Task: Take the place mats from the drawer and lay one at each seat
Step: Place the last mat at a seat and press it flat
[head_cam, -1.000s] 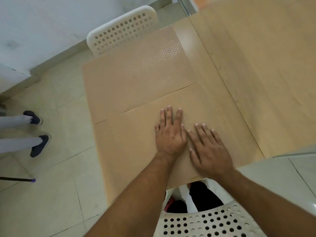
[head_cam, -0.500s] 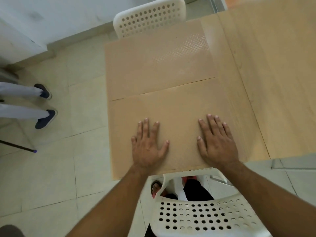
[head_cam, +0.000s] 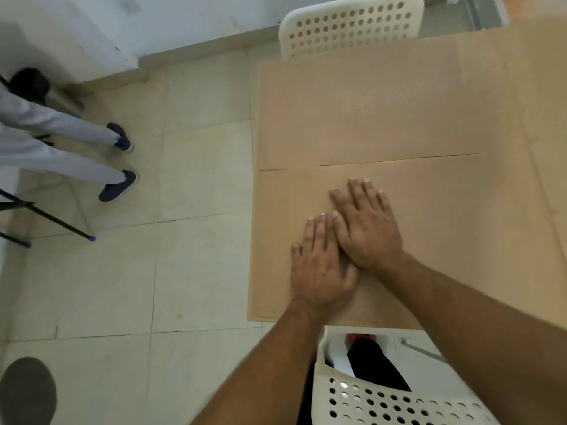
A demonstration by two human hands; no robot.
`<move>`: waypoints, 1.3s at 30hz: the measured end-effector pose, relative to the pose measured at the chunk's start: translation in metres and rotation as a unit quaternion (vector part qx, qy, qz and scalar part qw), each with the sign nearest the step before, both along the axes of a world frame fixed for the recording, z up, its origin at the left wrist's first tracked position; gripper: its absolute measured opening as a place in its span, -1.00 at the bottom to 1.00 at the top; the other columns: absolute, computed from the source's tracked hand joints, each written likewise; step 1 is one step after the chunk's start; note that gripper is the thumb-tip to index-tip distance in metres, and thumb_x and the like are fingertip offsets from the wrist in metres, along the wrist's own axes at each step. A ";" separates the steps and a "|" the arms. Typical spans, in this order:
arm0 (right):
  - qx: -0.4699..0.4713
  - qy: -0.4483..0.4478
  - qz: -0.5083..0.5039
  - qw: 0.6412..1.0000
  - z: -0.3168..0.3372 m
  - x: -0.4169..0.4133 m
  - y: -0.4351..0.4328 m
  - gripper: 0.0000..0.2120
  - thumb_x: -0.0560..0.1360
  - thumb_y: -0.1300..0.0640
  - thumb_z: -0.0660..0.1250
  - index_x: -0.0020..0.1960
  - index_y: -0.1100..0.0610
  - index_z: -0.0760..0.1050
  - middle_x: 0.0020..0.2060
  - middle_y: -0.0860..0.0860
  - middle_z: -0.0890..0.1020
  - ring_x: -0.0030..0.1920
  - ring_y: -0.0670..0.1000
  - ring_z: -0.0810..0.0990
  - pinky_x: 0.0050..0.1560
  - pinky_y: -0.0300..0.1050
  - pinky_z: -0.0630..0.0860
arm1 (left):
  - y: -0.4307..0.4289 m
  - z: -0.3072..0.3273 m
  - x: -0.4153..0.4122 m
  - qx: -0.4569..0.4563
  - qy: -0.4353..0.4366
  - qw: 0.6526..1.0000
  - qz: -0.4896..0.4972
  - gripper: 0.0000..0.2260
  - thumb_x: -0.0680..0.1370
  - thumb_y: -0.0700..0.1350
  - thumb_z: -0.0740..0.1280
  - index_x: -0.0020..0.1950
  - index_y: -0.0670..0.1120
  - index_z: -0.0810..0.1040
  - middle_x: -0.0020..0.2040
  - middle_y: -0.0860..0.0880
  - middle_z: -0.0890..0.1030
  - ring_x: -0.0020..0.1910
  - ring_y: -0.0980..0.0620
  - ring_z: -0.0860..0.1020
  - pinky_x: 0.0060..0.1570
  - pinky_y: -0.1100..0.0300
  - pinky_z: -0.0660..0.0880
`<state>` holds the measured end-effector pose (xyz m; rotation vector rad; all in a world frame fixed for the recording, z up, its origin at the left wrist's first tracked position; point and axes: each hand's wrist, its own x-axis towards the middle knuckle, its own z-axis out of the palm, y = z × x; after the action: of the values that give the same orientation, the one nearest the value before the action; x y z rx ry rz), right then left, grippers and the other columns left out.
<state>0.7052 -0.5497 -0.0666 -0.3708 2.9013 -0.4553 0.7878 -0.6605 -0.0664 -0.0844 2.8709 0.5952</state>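
Note:
Two tan place mats lie edge to edge on the wooden table (head_cam: 543,87). The near place mat (head_cam: 445,234) lies in front of the white perforated chair (head_cam: 383,397) at the bottom. The far place mat (head_cam: 352,111) lies before the white chair (head_cam: 349,23) at the top. My left hand (head_cam: 319,265) and my right hand (head_cam: 368,228) press flat on the near mat, side by side and touching, fingers stretched out. Neither hand holds anything.
A person's legs in light trousers and dark shoes (head_cam: 118,187) stand on the tiled floor at the left. Black tripod legs (head_cam: 46,216) reach across the floor there. A white wall and cabinet run along the top left. A dark round spot (head_cam: 27,391) sits bottom left.
My hands were spread apart on the near mat half a second ago and have come back together near its left middle. The view has shifted left.

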 end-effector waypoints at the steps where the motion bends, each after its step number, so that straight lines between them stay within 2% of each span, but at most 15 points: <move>1: 0.006 0.010 -0.001 1.000 -0.003 -0.001 0.001 -0.43 0.60 -0.20 -0.06 0.56 -0.09 0.26 0.59 0.09 0.21 0.59 0.13 0.12 0.56 0.12 0.01 | -0.001 0.001 0.000 0.008 0.000 1.000 -0.003 -0.27 0.58 0.20 0.10 0.62 0.05 -0.21 0.64 0.03 -0.11 0.60 0.06 -0.20 0.49 -0.12 -0.10; 5: 0.032 0.039 -0.003 0.999 -0.007 0.001 0.001 -0.45 0.60 -0.19 -0.01 0.54 -0.08 0.30 0.57 0.11 0.26 0.57 0.16 0.20 0.53 0.13 0.07 | -0.014 0.003 -0.005 0.044 0.007 0.999 0.002 -0.33 0.59 0.12 0.12 0.64 0.04 -0.09 0.64 0.03 -0.05 0.60 0.09 -0.16 0.52 -0.12 -0.03; 9: 0.047 0.044 0.000 0.998 -0.006 0.001 0.000 -0.43 0.59 -0.20 0.00 0.56 -0.08 0.25 0.58 0.12 0.24 0.57 0.17 0.17 0.54 0.15 0.05 | -0.063 -0.008 -0.042 -0.041 0.019 0.999 0.030 -0.34 0.59 0.23 0.05 0.63 0.03 -0.02 0.64 0.01 -0.04 0.61 0.00 -0.12 0.47 -0.20 0.08; 14: 0.058 0.030 0.004 0.998 -0.005 0.001 -0.001 -0.39 0.59 -0.24 -0.04 0.60 -0.11 0.14 0.61 0.10 0.16 0.60 0.14 0.08 0.56 0.14 0.01 | -0.086 -0.010 -0.077 -0.071 0.006 0.997 0.016 -0.31 0.59 0.29 0.00 0.63 0.03 -0.08 0.64 -0.01 -0.13 0.60 -0.03 -0.19 0.47 -0.21 0.06; 17: 0.066 0.029 0.002 0.997 -0.007 0.000 0.000 -0.38 0.58 -0.26 -0.02 0.61 -0.13 0.11 0.61 0.09 0.14 0.60 0.13 0.07 0.56 0.15 0.02 | -0.070 -0.006 -0.070 -0.064 0.000 0.997 0.042 -0.32 0.57 0.20 0.02 0.63 -0.01 -0.07 0.64 -0.06 -0.14 0.60 -0.06 -0.19 0.48 -0.22 0.04; 20: 0.081 0.018 0.004 0.997 -0.009 -0.001 -0.002 -0.36 0.57 -0.29 -0.04 0.62 -0.15 0.04 0.62 0.07 0.09 0.61 0.12 0.04 0.56 0.16 -0.01 | -0.054 -0.006 -0.062 -0.050 -0.012 0.999 0.010 -0.32 0.54 0.14 0.05 0.63 0.02 -0.06 0.64 -0.06 -0.14 0.60 -0.06 -0.19 0.47 -0.25 0.06; 25: 0.089 0.018 0.008 0.996 -0.011 -0.005 -0.006 -0.37 0.55 -0.25 0.01 0.61 -0.17 0.08 0.62 0.06 0.12 0.59 0.19 0.08 0.53 0.23 0.01 | -0.049 -0.008 -0.063 -0.051 0.017 0.998 0.014 -0.37 0.53 0.14 0.08 0.61 0.17 0.02 0.64 -0.02 -0.04 0.61 -0.05 -0.09 0.41 -0.26 0.16; 28: 0.086 0.006 0.051 0.995 -0.008 -0.018 -0.012 -0.41 0.57 -0.18 -0.02 0.59 -0.18 0.10 0.62 0.03 0.14 0.60 0.19 0.08 0.52 0.27 -0.01 | -0.047 -0.005 -0.063 -0.064 0.010 0.998 0.016 -0.38 0.55 0.17 0.03 0.61 0.18 -0.02 0.64 0.00 -0.07 0.61 -0.05 -0.12 0.42 -0.28 0.15; 31: 0.078 -0.005 0.065 0.995 -0.007 -0.028 -0.001 -0.44 0.60 -0.21 -0.06 0.59 -0.22 0.05 0.63 -0.01 0.09 0.61 0.11 0.03 0.54 0.21 -0.08 | -0.048 -0.006 -0.064 -0.072 -0.005 0.997 0.012 -0.38 0.57 0.24 0.00 0.61 0.19 -0.09 0.64 0.02 -0.15 0.60 -0.06 -0.21 0.44 -0.27 0.08; 35: 0.075 -0.016 -0.046 0.996 -0.006 -0.029 0.058 -0.41 0.60 -0.29 -0.10 0.61 -0.22 -0.02 0.63 -0.02 0.02 0.62 0.07 -0.03 0.56 0.16 -0.12 | -0.047 -0.006 -0.064 -0.079 -0.017 0.997 0.009 -0.35 0.58 0.33 -0.01 0.61 0.20 -0.16 0.63 0.04 -0.22 0.59 -0.08 -0.27 0.45 -0.27 0.04; 39: 0.088 -0.025 -0.136 0.986 -0.003 -0.030 0.133 -0.38 0.59 -0.32 -0.14 0.61 -0.18 -0.05 0.64 0.00 0.01 0.62 0.08 -0.04 0.56 0.19 -0.08 | -0.045 -0.006 -0.064 -0.097 -0.008 0.995 0.014 -0.35 0.57 0.33 -0.01 0.61 0.20 -0.14 0.64 0.03 -0.18 0.60 -0.08 -0.24 0.43 -0.27 0.10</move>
<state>0.6751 -0.4168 -0.0693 0.0646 2.9225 -0.2375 0.7241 -0.7058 -0.0728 -0.1578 2.9087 0.3167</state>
